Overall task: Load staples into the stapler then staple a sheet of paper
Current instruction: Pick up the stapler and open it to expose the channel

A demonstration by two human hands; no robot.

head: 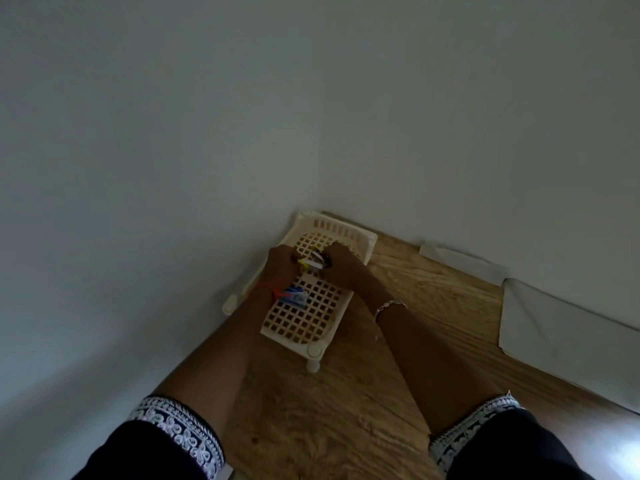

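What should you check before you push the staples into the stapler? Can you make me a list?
1. Both hands on the stapler: ok, left hand and right hand meet around it.
2. Stapler opened for loading: cannot tell, too small and dark.
3. Staple box nearby: ok, a small blue box lies on the rack beside the left wrist.
4. Steady surface: ok, the white lattice rack stands on the wooden floor.
5. Staples already in the fingers: cannot tell.
6. Paper ready: cannot tell; none clearly in sight.
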